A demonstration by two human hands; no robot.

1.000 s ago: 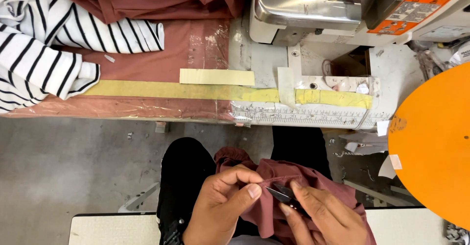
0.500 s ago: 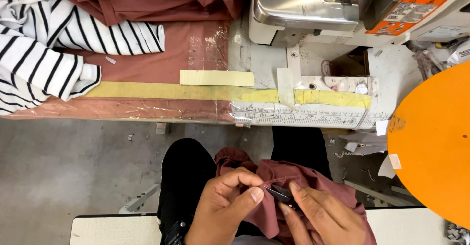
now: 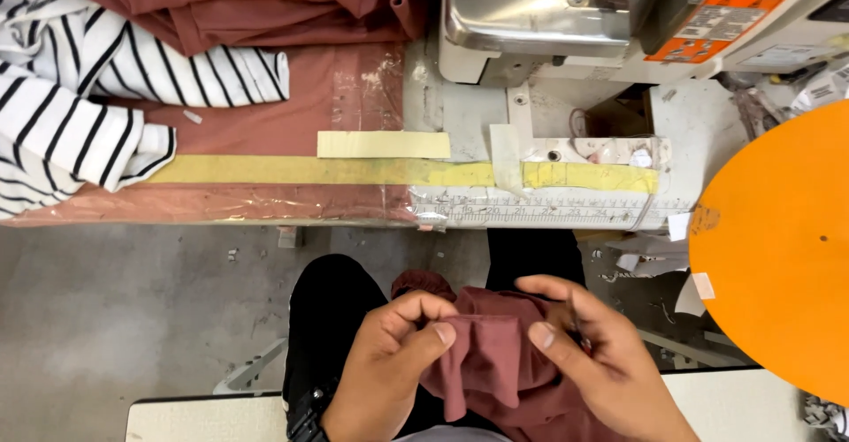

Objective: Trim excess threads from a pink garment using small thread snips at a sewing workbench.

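one maroon cloth (image 3: 495, 362) pinched by left hand (image 3: 389, 362) and right hand (image 3: 601, 362).

maroon cloth (image 3: 495, 362) | black-and-white striped garment (image 3: 80, 115) | yellow tape strip (image 3: 354, 172) | orange round disc (image 3: 778, 247) | grey floor (image 3: 133, 309)

Two hands: left hand (image 3: 389, 367), right hand (image 3: 601, 362). One sewing machine (image 3: 566, 18), one orange disc (image 3: 778, 247), one striped garment (image 3: 80, 106). Two maroon cloth pieces: lap piece (image 3: 486, 358), table pile (image 3: 265, 0).
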